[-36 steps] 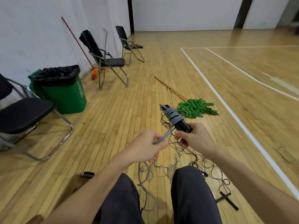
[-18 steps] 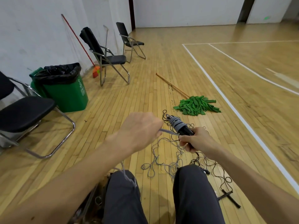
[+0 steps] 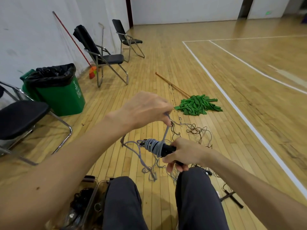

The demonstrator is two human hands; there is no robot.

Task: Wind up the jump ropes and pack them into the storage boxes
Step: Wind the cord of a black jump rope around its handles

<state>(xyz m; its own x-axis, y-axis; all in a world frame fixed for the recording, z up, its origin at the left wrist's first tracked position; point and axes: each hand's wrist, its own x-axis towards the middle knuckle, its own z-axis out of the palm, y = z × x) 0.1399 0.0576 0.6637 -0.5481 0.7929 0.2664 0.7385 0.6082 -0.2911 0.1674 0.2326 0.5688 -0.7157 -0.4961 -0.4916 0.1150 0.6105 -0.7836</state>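
The right grip [image 3: 184, 153] is closed around the black handle [image 3: 167, 149] of a grey jump rope [image 3: 153, 146], held low above the wooden floor [image 3: 149, 80], just ahead of the person's knees. Several turns of the grey cord are wound around the handle. The left grip [image 3: 146, 110], raised above it, pinches the cord's taut strand, which runs down to the coil. The slack trails in loops onto the floor. A dark jump rope [image 3: 196, 130] lies tangled beyond. A clear storage box [image 3: 93, 196] holding dark ropes sits beside the left leg.
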